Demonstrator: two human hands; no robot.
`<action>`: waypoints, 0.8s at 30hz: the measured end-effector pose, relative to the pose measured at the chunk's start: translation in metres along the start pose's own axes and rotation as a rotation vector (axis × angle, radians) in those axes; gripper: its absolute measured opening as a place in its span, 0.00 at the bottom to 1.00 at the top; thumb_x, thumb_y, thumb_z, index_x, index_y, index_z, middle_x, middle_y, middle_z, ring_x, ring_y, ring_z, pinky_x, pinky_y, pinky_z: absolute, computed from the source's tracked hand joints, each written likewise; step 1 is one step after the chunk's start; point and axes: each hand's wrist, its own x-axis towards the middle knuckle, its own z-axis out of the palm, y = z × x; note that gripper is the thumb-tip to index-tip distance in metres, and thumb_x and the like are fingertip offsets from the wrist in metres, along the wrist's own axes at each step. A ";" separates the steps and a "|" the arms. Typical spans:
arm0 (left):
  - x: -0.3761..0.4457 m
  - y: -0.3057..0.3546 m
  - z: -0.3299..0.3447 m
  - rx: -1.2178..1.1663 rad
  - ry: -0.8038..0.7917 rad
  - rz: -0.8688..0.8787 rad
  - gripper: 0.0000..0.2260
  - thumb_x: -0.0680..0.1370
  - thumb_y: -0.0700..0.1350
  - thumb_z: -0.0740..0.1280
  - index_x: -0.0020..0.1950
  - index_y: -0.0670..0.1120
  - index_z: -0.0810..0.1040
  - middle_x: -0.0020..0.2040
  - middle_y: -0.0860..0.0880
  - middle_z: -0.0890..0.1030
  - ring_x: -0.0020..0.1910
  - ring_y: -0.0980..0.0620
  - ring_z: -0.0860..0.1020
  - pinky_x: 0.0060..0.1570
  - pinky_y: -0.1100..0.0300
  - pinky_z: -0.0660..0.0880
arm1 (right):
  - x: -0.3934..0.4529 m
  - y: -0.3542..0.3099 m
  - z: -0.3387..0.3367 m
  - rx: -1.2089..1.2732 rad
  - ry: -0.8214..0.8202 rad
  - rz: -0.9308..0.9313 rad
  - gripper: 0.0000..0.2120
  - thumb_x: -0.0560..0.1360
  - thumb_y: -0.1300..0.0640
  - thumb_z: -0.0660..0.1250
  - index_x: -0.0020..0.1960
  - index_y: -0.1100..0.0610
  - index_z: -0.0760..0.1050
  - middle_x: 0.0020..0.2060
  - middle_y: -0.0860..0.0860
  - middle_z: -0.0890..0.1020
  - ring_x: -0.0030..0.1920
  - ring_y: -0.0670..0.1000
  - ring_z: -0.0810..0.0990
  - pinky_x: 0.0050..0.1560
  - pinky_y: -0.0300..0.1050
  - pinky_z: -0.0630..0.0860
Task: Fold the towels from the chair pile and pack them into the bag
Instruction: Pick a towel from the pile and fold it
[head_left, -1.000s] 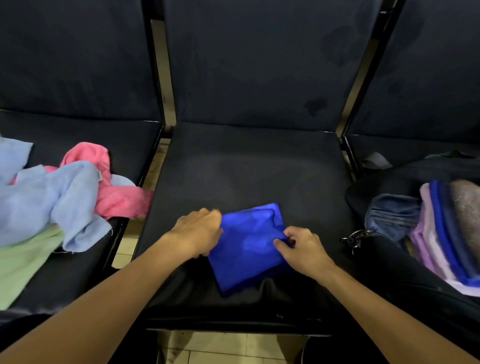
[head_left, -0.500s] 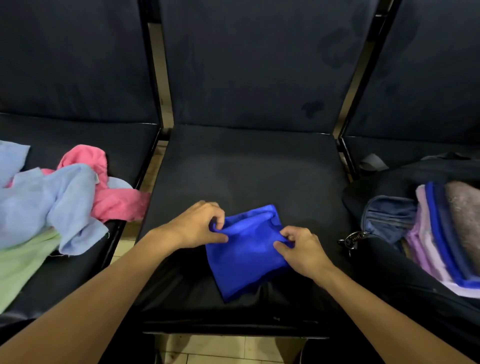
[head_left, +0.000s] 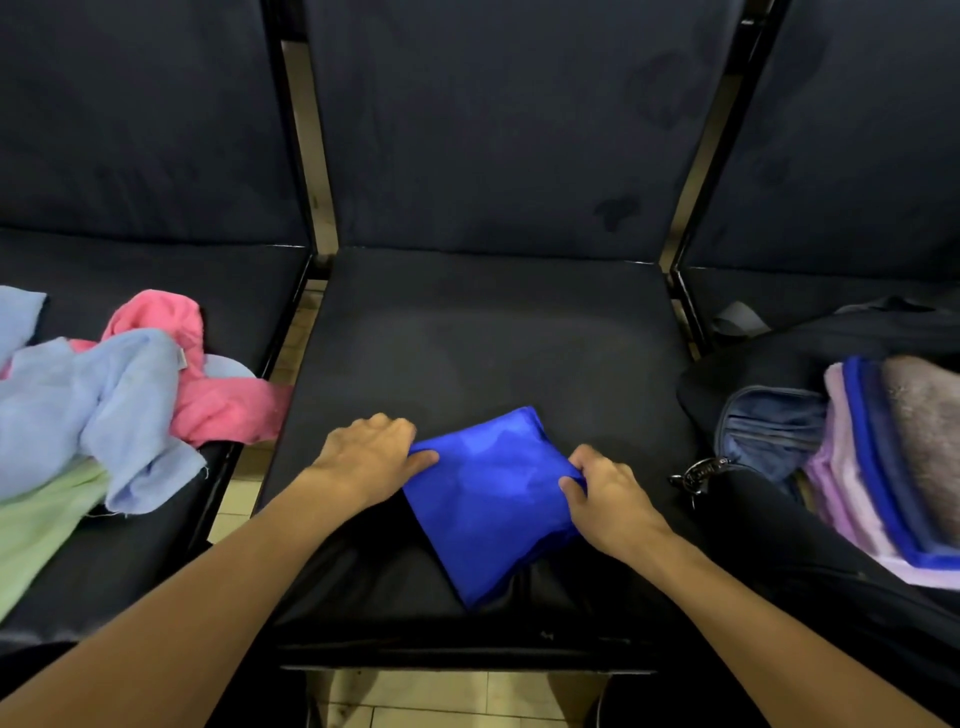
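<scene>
A bright blue towel (head_left: 488, 499), folded into a small square, lies on the front of the middle chair seat (head_left: 493, 353). My left hand (head_left: 371, 452) holds its left corner, thumb on top of the cloth. My right hand (head_left: 605, 493) pinches its right edge. On the left chair sits the loose pile: a light blue towel (head_left: 88, 410), a pink towel (head_left: 208, 395) and a pale green towel (head_left: 36, 525). On the right chair the black bag (head_left: 779, 545) lies open with several folded towels (head_left: 883, 462) inside.
Dark chair backs rise behind all three seats. Narrow gaps with metal frame bars separate the seats. A metal clip (head_left: 698, 475) hangs at the bag's near edge. Tiled floor (head_left: 441, 696) shows below the middle seat's front edge.
My left hand let go of the raised left flap and now holds it flat at the towel's left corner. The towel lies flatter. My right hand has kept its pinch.
</scene>
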 end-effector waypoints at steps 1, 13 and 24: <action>0.001 0.002 0.001 -0.006 0.003 0.012 0.18 0.81 0.62 0.56 0.57 0.49 0.72 0.60 0.46 0.73 0.60 0.46 0.73 0.56 0.52 0.70 | -0.001 0.000 0.000 -0.013 0.001 -0.003 0.04 0.82 0.55 0.60 0.51 0.55 0.68 0.44 0.53 0.77 0.44 0.55 0.75 0.42 0.45 0.69; 0.010 0.012 0.006 -0.155 0.031 -0.013 0.12 0.82 0.57 0.59 0.47 0.49 0.69 0.50 0.49 0.73 0.48 0.50 0.74 0.46 0.55 0.69 | -0.005 -0.001 -0.004 0.017 0.056 -0.046 0.05 0.80 0.60 0.64 0.55 0.55 0.74 0.50 0.54 0.79 0.48 0.55 0.78 0.44 0.44 0.71; 0.014 0.015 0.014 -0.300 0.035 0.012 0.08 0.77 0.50 0.68 0.48 0.51 0.70 0.53 0.47 0.73 0.54 0.45 0.75 0.48 0.55 0.73 | -0.003 -0.006 -0.005 -0.123 -0.059 0.015 0.10 0.78 0.52 0.69 0.52 0.55 0.71 0.53 0.53 0.72 0.59 0.56 0.74 0.56 0.42 0.70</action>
